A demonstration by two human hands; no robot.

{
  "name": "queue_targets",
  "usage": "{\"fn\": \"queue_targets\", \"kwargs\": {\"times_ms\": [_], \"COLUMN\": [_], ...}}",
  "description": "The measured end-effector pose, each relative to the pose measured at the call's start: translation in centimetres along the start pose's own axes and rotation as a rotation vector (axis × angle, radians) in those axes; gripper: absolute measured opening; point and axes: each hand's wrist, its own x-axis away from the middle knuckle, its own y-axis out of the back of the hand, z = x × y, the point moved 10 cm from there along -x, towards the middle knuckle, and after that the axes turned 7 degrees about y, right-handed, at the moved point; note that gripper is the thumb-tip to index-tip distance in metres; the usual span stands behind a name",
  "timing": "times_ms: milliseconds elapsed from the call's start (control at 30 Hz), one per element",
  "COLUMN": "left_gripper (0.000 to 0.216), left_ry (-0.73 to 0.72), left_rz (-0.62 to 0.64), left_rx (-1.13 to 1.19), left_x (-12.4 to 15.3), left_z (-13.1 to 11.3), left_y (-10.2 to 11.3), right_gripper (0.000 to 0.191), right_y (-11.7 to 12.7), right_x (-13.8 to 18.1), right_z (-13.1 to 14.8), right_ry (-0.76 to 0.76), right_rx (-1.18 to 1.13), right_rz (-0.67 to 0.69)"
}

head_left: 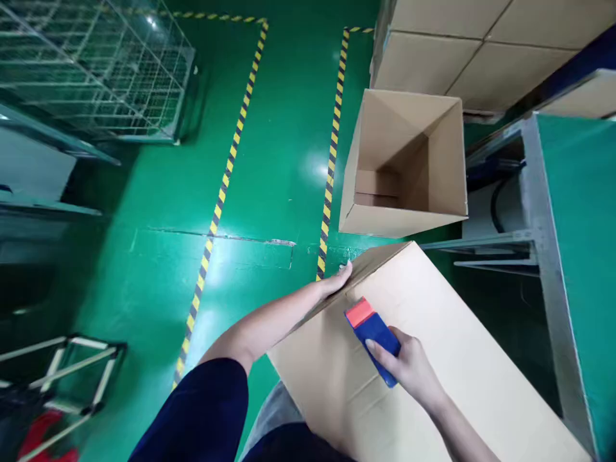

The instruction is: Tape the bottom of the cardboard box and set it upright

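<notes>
A large closed cardboard box (447, 346) lies tilted in front of me, its top face toward the camera. My left hand (338, 281) rests flat against the box's far left edge, near its corner. My right hand (409, 367) grips a blue tape dispenser (373, 333) with an orange-red front end, pressed on the box's top face a little behind that corner.
An open, empty cardboard box (407, 163) stands on the green floor beyond. Flat cardboard sheets (481, 45) are stacked at the back right. A green-topped metal table (572, 212) stands on the right, a wire cage (96, 70) at the far left. Yellow-black tape lines (226, 173) cross the floor.
</notes>
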Motion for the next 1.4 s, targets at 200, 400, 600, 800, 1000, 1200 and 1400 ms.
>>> {"fn": "queue_targets", "kwargs": {"times_ms": [200,400,600,800,1000,1200,1400], "left_gripper": [0.076,0.061,0.059,0.064,0.074,0.075,0.074], "left_ry": [-0.105,-0.238,-0.324,-0.338,-0.369,-0.412,-0.406], "left_rz": [-0.027,-0.285,-0.533,-0.858,-0.918,-0.958,-0.96], "left_rx": [-0.139,-0.422,-0.869,-1.039,-1.109,-1.073,-1.031], "left_x": [3.2,6.2,8.9,11.2,11.3,11.0,11.3], "left_z": [-2.1,-5.8,-8.6,-10.6,-9.8,-10.3,-11.0], "left_y": [-0.3,0.9,1.9,-4.3,-11.3,-10.5,-12.0], "right_gripper": [0.052,0.05,0.049,0.046,0.043,0.045,0.052], "right_y": [0.8,0.6,1.7,3.8,4.4,6.5,8.7], "right_x": [0.3,0.0,8.3,15.5,14.3,24.0,33.4], "right_z": [1.0,1.9,-6.3,-14.8,-14.2,-23.1,-32.8], "right_ry": [0.084,0.132,0.122,0.088,0.119,0.106,-0.076], "right_rx": [-0.057,-0.109,-0.231,-0.207,-0.244,-0.323,-0.145], "right_rz": [0.0,-0.011,0.106,0.109,0.086,0.144,0.071]}}
